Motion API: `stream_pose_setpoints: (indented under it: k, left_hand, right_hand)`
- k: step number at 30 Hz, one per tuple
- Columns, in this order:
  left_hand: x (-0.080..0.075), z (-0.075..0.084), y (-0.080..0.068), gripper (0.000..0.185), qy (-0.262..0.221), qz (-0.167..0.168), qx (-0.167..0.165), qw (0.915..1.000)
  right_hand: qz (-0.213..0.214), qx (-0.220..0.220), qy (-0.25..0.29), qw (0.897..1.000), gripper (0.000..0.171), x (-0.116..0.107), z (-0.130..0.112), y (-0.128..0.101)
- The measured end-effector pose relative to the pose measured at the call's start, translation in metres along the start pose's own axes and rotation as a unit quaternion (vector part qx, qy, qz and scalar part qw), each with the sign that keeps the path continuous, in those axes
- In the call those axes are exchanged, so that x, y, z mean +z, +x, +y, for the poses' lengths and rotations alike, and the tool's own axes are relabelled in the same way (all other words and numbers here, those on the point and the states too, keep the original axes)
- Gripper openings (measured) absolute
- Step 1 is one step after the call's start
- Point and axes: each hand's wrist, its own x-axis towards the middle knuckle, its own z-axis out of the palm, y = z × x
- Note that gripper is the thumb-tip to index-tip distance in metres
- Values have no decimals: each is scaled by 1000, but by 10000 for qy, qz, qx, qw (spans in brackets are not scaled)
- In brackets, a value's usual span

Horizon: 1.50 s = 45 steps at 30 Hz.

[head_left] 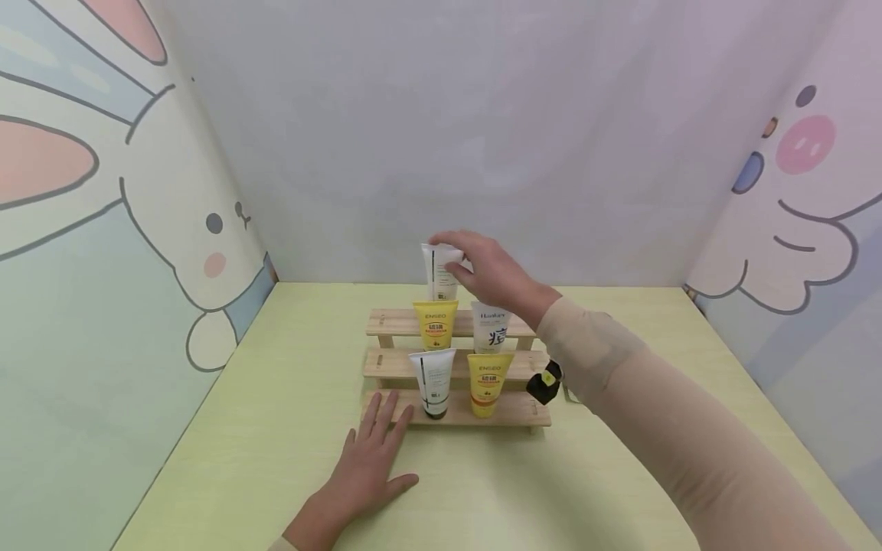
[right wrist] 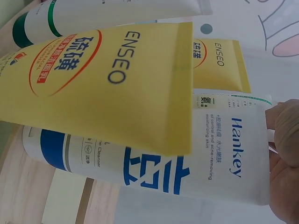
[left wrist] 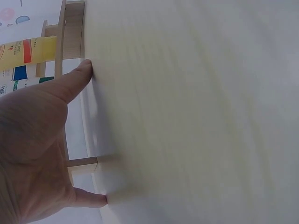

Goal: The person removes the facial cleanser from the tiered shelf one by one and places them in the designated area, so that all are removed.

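Standing directly beyond both hands, the three-step wooden rack [head_left: 386, 364] is carrying five upright tubes, caps down.

- Right hand [head_left: 486, 269]: reaching over the rack's far side, fingers curling round the crimped top of the white tube [head_left: 439, 277] on the highest step. The tube's long axis is running vertically, straight down from the fingertips; this hand is much the nearer of the two.
- Left hand [head_left: 368, 463]: lying flat on the yellow-green table [head_left: 276, 428], fingers straight and gripping nothing, fingertips just touching the rack's lowest step.
- Below the right hand: yellow ENSEO tube [head_left: 436, 324] and white Hankey tube [head_left: 491, 327] on the middle step.
- Nearer still: a white tube with black cap [head_left: 433, 382] and a second yellow tube [head_left: 487, 383] on the lowest step.
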Motion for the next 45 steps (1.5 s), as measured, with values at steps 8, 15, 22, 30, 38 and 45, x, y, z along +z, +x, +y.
stream_pose_setpoints:
  k: [8, 15, 22, 30, 38, 45]
  left_hand:
    - [2, -1, 0, 99, -49, 31, 8, 10000]
    - [0, -1, -1, 98, -88, 106, 102, 9999]
    - [5, -5, 1, 99, -29, 259, 282, 9993]
    - [0, -3, 0, 98, -7, 61, 42, 10000]
    - [-1, -5, -1, 99, 50, 19, -30, 10000]
    - [-1, -6, -1, 99, 112, 57, -14, 9999]
  right_hand:
    - [-36, 325, -210, 9992, 49, -13, 11, -7]
    - [66, 656, -291, 9974, 50, -38, 29, -23]
    - [274, 1217, -348, 9916, 50, -82, 56, -55]
    - [152, 1775, -749, 9811, 49, -120, 98, -101]
    - [-650, 2127, -897, 9708, 48, -111, 143, -139]
    - [-1280, 2539, -916, 9543, 45, -94, 171, -150]
